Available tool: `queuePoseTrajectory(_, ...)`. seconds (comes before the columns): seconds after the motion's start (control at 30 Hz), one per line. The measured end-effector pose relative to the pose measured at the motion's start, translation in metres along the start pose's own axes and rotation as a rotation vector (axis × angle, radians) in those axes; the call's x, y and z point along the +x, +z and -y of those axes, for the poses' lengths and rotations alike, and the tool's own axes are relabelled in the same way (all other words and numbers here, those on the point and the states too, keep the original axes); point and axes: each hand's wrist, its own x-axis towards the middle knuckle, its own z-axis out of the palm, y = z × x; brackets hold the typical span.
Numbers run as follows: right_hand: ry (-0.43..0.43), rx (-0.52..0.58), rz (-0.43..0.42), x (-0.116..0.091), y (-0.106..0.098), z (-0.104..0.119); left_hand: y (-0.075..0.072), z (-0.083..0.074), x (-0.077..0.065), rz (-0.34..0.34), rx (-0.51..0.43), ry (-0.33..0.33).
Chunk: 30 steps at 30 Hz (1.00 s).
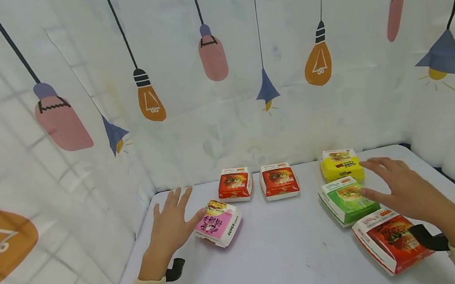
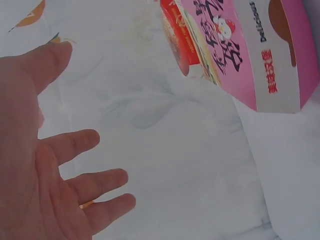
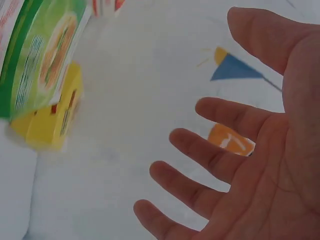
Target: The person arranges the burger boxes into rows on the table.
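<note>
My left hand (image 1: 169,230) hovers with spread fingers at the left of the table, beside a pink burger box (image 1: 218,222). In the left wrist view that hand (image 2: 75,150) holds nothing, and the pink box (image 2: 275,55) is apart from it. On the right, my other hand (image 1: 403,190) reaches over a green burger box (image 1: 350,200), its fingers extended. The right wrist view shows this hand (image 3: 235,150) holding nothing, with the green box (image 3: 42,55) away from its fingertips. A larger red burger box (image 1: 392,240) lies below the right wrist.
Two small red burger boxes (image 1: 234,185) (image 1: 279,182) stand near the back edge of the white table (image 1: 282,253). A yellow box (image 1: 341,166) is behind the green one. A pale curtain (image 1: 226,128) printed with hanging lamps surrounds the table.
</note>
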Motion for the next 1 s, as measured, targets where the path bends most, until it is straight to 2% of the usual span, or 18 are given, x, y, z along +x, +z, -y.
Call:
queuePoseTrajectory(0.17, -0.053, 0.092, 0.045, -0.009, 0.014, 0.047, 0.006, -0.009, -0.016, -0.088, -0.074, 0.021)
queuePoseTrajectory(0.27, -0.112, 0.162, 0.034, -0.011, 0.026, 0.07, 0.007, -0.014, -0.021, -0.132, -0.136, 0.025)
queuePoseTrajectory(0.53, -0.176, 0.401, 0.085, 0.009, 0.072, 0.115, 0.013, -0.019, -0.017, -0.204, -0.277, 0.009)
queuePoseTrajectory(0.7, -0.205, 0.554, 0.161, 0.028, 0.106, 0.132, 0.023, -0.015, -0.014, -0.171, -0.309, -0.041)
queuePoseTrajectory(0.87, -0.219, 0.674, 0.246, 0.047, 0.138, 0.15, 0.037, -0.005, -0.012, -0.095, -0.341, -0.102)
queuePoseTrajectory(1.0, -0.19, 0.732, 0.277, 0.061, 0.16, 0.166, 0.049, 0.004, -0.011, -0.031, -0.376, -0.127)
